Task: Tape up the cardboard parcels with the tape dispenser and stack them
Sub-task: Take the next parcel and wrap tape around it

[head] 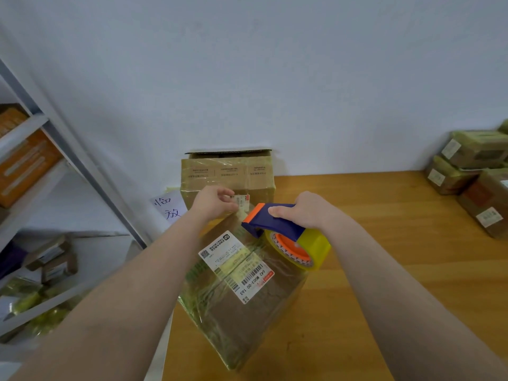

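A cardboard parcel (pixel 247 306) wrapped in clear tape, with a white shipping label on top, lies on the wooden table (pixel 384 243) in front of me. My right hand (pixel 305 210) grips the blue and orange tape dispenser (pixel 277 224) with its yellowish tape roll, held over the parcel's far end. My left hand (pixel 214 202) rests at the parcel's far edge with fingers curled, pinching at the tape end there. Behind stands a larger taped cardboard box (pixel 228 174) against the wall, its top flap up.
A stack of taped parcels (pixel 472 171) sits at the table's right side. A metal shelf (pixel 41 188) with boxes and parcels stands to the left. A paper note with handwriting (pixel 169 207) is stuck beside the box near the wall.
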